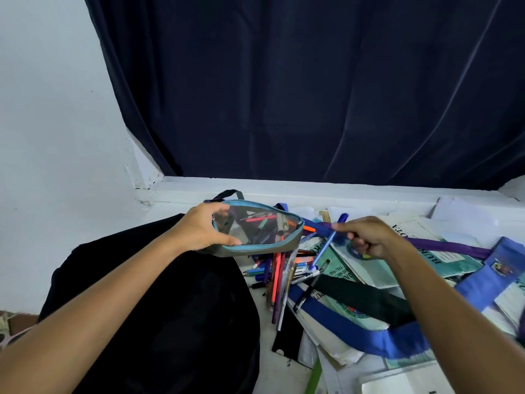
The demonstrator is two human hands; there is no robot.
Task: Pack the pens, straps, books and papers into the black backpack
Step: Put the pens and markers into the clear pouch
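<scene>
My left hand [203, 228] grips the left end of a clear pencil pouch [255, 231] with a teal zip edge, held open above the black backpack [159, 302]; several pens lie inside the pouch. My right hand [369, 237] pinches a blue pen [329, 241] just right of the pouch mouth. More loose pens [279, 277] are heaped on the white surface under the pouch. Blue straps [355, 328], a purple strap [443, 247] and a black strap [366, 297] cross green-covered books [397, 265] and papers [335, 351] at the right.
A dark curtain [312, 89] hangs behind a white ledge [284, 189]. A white wall [51, 123] stands at the left. More white papers [466, 211] lie at the far right, and a green strip [314, 376] lies near the bottom edge.
</scene>
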